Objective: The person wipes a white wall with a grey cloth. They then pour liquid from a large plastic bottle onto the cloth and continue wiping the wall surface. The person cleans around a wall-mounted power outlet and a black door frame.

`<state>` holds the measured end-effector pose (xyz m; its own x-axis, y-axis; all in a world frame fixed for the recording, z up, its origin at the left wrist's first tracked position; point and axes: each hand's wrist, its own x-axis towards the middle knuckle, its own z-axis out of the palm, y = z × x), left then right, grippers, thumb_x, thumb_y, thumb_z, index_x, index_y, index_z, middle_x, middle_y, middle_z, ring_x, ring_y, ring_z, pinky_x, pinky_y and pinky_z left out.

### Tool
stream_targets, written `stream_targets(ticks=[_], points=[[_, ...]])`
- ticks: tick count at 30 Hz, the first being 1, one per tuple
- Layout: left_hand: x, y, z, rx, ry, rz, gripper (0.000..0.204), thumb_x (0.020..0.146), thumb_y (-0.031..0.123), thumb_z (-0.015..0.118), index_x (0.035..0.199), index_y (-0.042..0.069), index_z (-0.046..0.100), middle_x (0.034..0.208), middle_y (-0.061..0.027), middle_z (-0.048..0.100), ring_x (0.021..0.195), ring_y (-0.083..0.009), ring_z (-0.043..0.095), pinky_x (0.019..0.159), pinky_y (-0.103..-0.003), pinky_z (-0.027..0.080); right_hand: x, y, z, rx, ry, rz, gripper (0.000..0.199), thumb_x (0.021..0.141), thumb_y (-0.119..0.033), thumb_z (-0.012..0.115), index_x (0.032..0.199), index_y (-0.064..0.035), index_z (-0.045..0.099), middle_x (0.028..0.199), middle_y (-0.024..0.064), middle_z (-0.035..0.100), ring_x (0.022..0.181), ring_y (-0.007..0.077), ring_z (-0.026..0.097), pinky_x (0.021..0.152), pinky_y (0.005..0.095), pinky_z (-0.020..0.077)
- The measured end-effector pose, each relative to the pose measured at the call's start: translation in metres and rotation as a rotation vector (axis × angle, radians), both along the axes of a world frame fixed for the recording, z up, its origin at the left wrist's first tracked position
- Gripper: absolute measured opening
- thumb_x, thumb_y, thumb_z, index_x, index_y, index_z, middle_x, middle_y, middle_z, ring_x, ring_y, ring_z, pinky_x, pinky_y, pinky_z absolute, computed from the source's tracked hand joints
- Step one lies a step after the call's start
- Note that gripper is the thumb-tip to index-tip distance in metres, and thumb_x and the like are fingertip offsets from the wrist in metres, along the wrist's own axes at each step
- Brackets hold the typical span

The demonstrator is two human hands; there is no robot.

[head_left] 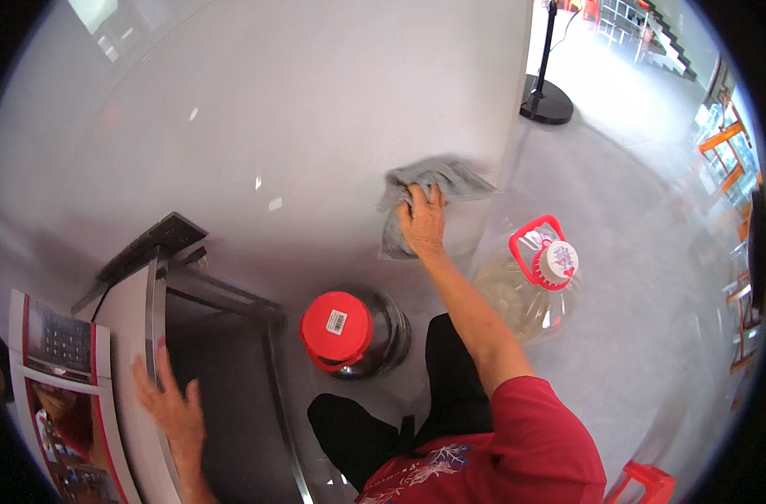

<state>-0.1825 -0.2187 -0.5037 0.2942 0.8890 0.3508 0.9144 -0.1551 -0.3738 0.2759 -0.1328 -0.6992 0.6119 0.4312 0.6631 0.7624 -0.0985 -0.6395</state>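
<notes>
A grey cloth (450, 178) lies pressed against the pale, smooth upright panel (315, 126), near its right edge. My right hand (423, 220) is on the cloth, fingers bent into its folds, arm stretched forward. To the left, my left hand (174, 412) has its fingers apart and holds nothing. It is beside the edge of a light-coloured cabinet or table (131, 336); whether it touches that edge I cannot tell. Below the cloth stands a dark glass jar (387, 332) with a red lid (336, 329) bearing a white label.
Right of my forearm stands a large clear bottle (517, 307) with a red handle and white cap. A black round stand base (547, 101) is beyond the panel's edge. At far left is a red-and-white calendar-like board (63, 370); at lower right, a red plastic stool (643, 483).
</notes>
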Motion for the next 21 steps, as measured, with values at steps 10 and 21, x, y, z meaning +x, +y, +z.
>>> stream_targets(ticks=[10,21], points=[[0.17,0.03,-0.147,-0.39,-0.828,-0.447,0.061,0.088,0.03,0.06,0.139,0.005,0.037,0.138,-0.025,0.036,0.126,-0.0411,0.037,0.105,-0.047,0.029,-0.059,-0.057,-0.016,-0.503,0.285,0.835,0.033,0.077,-0.036,0.059,0.085,-0.004,0.064,0.084,0.0208,0.063,0.082,0.036,0.061,0.071,0.0452,0.0464],[0.2,0.023,-0.185,-0.324,-0.531,-0.381,0.077,0.083,0.057,0.056,0.139,0.008,0.036,0.136,-0.0184,0.036,0.129,-0.0361,0.033,0.101,-0.052,0.028,-0.105,-0.011,-0.082,-0.585,0.281,0.825,0.034,0.087,-0.038,0.049,0.104,-0.0119,0.063,0.118,0.0167,0.053,0.112,0.0381,0.049,0.088,0.0501,0.0397]])
